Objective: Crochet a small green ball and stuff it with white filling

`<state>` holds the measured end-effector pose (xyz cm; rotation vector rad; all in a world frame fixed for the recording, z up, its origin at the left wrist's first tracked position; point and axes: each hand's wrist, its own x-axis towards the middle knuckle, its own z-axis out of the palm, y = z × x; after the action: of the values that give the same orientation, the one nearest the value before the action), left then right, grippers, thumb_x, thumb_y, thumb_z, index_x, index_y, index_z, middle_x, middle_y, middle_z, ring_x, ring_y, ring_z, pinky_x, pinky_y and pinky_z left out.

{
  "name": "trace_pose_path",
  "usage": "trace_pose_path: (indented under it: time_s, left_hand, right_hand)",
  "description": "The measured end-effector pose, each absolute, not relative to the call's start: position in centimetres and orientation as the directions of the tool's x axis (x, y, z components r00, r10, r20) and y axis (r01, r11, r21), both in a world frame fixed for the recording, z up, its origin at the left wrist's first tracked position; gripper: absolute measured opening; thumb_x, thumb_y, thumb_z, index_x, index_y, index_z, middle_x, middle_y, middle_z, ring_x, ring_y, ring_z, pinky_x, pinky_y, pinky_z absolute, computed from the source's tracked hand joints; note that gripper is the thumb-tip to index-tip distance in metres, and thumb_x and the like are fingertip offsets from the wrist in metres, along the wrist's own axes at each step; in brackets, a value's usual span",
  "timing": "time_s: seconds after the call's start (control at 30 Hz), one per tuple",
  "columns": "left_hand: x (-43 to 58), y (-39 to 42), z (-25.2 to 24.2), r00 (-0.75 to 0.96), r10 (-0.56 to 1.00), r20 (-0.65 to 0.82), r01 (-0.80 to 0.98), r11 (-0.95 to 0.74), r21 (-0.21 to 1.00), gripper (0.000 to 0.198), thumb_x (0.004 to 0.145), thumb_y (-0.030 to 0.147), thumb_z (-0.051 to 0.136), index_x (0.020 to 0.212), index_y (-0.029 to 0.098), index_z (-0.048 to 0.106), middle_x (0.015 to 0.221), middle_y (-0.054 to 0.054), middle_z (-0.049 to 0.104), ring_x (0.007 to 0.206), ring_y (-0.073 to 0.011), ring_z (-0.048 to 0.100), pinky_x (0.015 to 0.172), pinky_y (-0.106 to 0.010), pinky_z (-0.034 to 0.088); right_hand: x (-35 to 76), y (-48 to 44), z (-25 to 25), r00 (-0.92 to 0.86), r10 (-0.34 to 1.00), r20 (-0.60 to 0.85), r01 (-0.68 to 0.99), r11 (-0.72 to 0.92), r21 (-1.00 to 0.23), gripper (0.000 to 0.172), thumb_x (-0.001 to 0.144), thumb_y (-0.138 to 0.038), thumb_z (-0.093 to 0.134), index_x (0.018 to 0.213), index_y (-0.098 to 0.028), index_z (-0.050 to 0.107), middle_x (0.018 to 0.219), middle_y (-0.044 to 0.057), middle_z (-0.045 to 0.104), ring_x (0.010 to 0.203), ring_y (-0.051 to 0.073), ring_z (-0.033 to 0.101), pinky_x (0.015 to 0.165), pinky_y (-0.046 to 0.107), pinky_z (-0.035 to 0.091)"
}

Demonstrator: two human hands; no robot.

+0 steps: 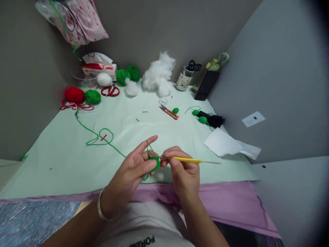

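Green round yarn piece point(155, 165), pinched in left fingers point(146, 168); slim yellow-handled metal hook point(186, 160), gripped in right fingers point(177, 165), lying crosswise, tip left of them at piece's upper edge.

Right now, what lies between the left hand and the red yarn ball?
In the head view, a loose green strand crosses the table, with a short red piece at its loop; red and white strands lie nearest the ball.
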<state>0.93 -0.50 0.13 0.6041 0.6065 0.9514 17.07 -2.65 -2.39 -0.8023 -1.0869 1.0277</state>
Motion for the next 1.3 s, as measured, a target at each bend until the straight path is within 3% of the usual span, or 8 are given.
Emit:
trace_pose_path:
  time_s: [0.23,0.37,0.47,0.57,0.77,0.93,1.1,1.3]
  left_hand:
    - [0.1,-0.1,0.3,0.504,0.831,-0.237,-0.57,0.526,0.632,0.049,0.087,0.022,0.082,0.135,0.022,0.074,0.083,0.001,0.06,0.065,-0.0063,0.049,0.061,-0.018,0.039]
    - [0.2,-0.2,0.2,0.479,0.851,-0.217,-0.56,0.486,0.671,0.044,0.087,0.022,0.082,0.131,0.024,0.077,0.085,0.001,0.061,0.068,-0.0066,0.05,0.063,-0.018,0.041]
    - [0.6,-0.6,-0.1,0.451,0.878,-0.161,-0.502,0.398,0.768,0.05,0.087,0.024,0.084,0.136,0.029,0.073,0.091,0.0,0.067,0.084,-0.0124,0.061,0.081,-0.023,0.049]
    - [0.7,-0.9,-0.2,0.443,0.888,-0.125,-0.424,0.331,0.843,0.054,0.09,0.027,0.082,0.142,0.031,0.068,0.099,-0.002,0.07,0.1,-0.0186,0.065,0.098,-0.032,0.049]
    - [0.7,-0.7,-0.2,0.357,0.927,-0.112,-0.35,0.244,0.904,0.041,0.092,0.028,0.079,0.133,0.031,0.073,0.095,0.0,0.065,0.093,-0.0169,0.06,0.088,-0.029,0.05]
    - [0.6,-0.8,0.0,0.313,0.943,-0.114,-0.305,0.214,0.928,0.042,0.091,0.023,0.078,0.132,0.03,0.073,0.094,0.0,0.063,0.089,-0.0158,0.058,0.082,-0.026,0.049]
    - [0.4,-0.9,0.0,0.303,0.947,-0.106,-0.249,0.186,0.951,0.042,0.09,0.019,0.076,0.131,0.029,0.073,0.092,0.0,0.064,0.089,-0.0161,0.058,0.084,-0.027,0.048]
    - [0.7,-0.7,0.0,0.259,0.961,-0.095,-0.207,0.151,0.967,0.043,0.087,0.018,0.076,0.129,0.026,0.074,0.09,-0.001,0.065,0.088,-0.0182,0.06,0.086,-0.03,0.049]
  right_hand:
    - [17.6,-2.3,-1.3,0.191,0.947,0.257,-0.336,0.309,-0.89,0.015,0.098,-0.031,0.072,0.091,-0.024,0.082,0.077,0.002,0.069,0.065,0.014,0.064,0.062,0.027,0.055]
    - [17.4,-2.4,-1.2,0.167,0.959,0.227,-0.374,0.275,-0.886,0.015,0.098,-0.033,0.072,0.089,-0.024,0.081,0.075,0.002,0.068,0.063,0.013,0.062,0.06,0.026,0.055]
    - [16.9,-2.5,-1.6,0.123,0.954,0.275,-0.309,0.3,-0.902,0.016,0.097,-0.036,0.073,0.091,-0.024,0.081,0.085,0.005,0.074,0.073,0.017,0.066,0.064,0.03,0.058]
    - [16.7,-2.5,-1.8,0.147,0.945,0.292,-0.277,0.323,-0.905,0.013,0.097,-0.034,0.074,0.093,-0.025,0.082,0.09,0.006,0.075,0.078,0.018,0.068,0.067,0.031,0.058]
    - [16.9,-2.3,-1.3,0.152,0.974,0.167,-0.417,0.217,-0.883,0.013,0.097,-0.031,0.073,0.09,-0.023,0.081,0.085,0.002,0.075,0.065,0.012,0.065,0.063,0.026,0.056]
    - [16.9,-2.3,-0.9,0.141,0.977,0.159,-0.465,0.207,-0.861,0.017,0.1,-0.032,0.069,0.089,-0.022,0.076,0.083,0.002,0.076,0.065,0.012,0.067,0.064,0.024,0.057]
    - [17.3,-2.6,-0.9,0.16,0.959,0.234,-0.329,0.276,-0.903,0.019,0.103,-0.034,0.065,0.091,-0.021,0.073,0.086,0.004,0.077,0.069,0.015,0.069,0.065,0.029,0.059]
    - [17.6,-3.6,-0.7,0.129,0.896,0.424,-0.005,0.428,-0.904,0.021,0.107,-0.022,0.055,0.1,-0.023,0.074,0.093,0.005,0.075,0.081,0.018,0.069,0.073,0.035,0.058]
